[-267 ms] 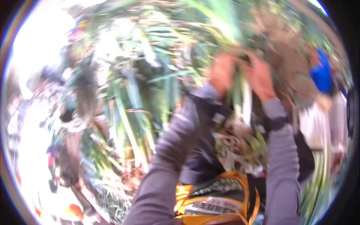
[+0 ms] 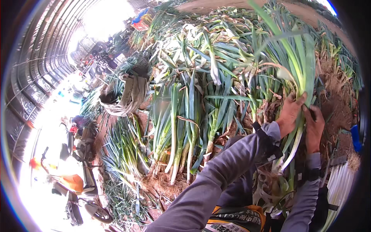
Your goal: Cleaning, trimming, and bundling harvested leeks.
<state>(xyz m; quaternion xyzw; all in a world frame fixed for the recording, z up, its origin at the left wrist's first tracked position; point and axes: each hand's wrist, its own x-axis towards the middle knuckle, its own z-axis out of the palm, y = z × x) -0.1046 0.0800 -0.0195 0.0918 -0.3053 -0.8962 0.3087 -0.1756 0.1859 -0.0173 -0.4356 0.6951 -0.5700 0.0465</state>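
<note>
A bunch of leeks (image 2: 299, 127) stands upright at the right of the view, white stalks down and long green leaves up, held between both hands. The left hand (image 2: 290, 114) is closed around the stalks from the left side, and the right hand (image 2: 313, 127) presses on them from the right with fingers bent; both grip the bunch. Close to the left, touching the sleeve, a big heap of leeks (image 2: 193, 108) lies with roots toward the person, so little free room stays there. Right of the hands is brown soil (image 2: 338, 104) and, lower, a row of cleaned white stalks (image 2: 340, 185). Farther left a grey sack (image 2: 129, 96) stands open near the bright tunnel wall.
</note>
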